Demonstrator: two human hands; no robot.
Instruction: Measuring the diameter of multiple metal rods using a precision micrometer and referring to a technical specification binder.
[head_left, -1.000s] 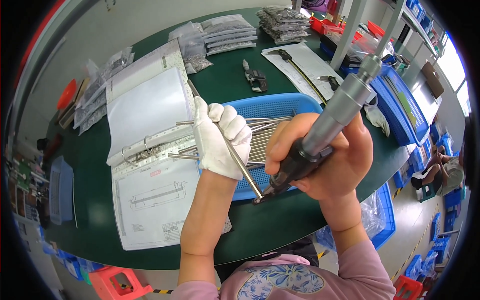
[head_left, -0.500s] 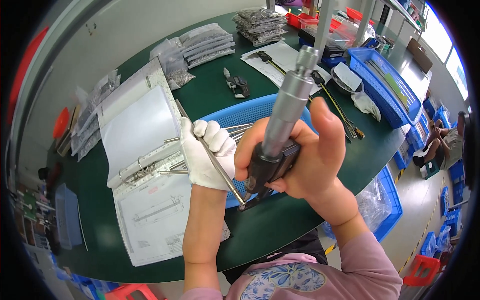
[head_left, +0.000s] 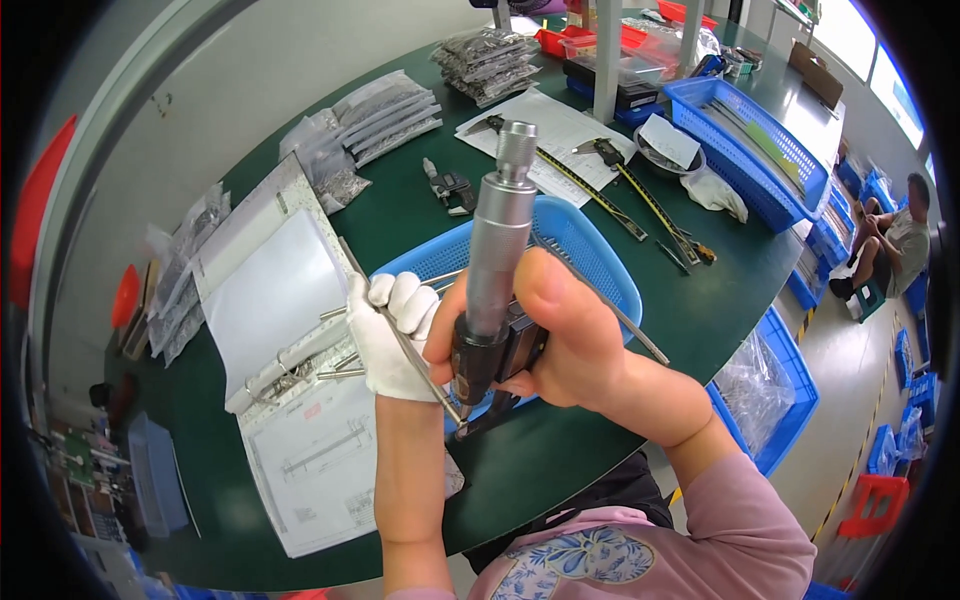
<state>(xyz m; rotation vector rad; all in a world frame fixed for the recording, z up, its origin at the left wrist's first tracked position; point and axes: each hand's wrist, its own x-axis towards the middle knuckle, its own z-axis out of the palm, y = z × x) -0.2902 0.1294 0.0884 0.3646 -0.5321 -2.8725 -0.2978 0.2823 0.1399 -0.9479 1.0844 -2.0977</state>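
My left hand, in a white glove, has its fingers wrapped round a thin metal rod that slants toward me. My bare right hand grips a micrometer, its silver thimble pointing up and its dark body mostly covered by my fingers. The rod's near end sits at the micrometer's jaws; whether they touch it, I cannot tell. Beneath both hands is a blue perforated basket, with several more rods partly hidden by my hands. One long rod leans over its right side.
An open ring binder with a drawing lies at left. Farther back are bagged parts, another micrometer, two calipers on or beside papers, and a second blue basket. A person sits at far right.
My right hand and the micrometer have shifted left, and the micrometer stands more upright. The rod's end stays at its jaws. The rod over the basket's right side now shows.
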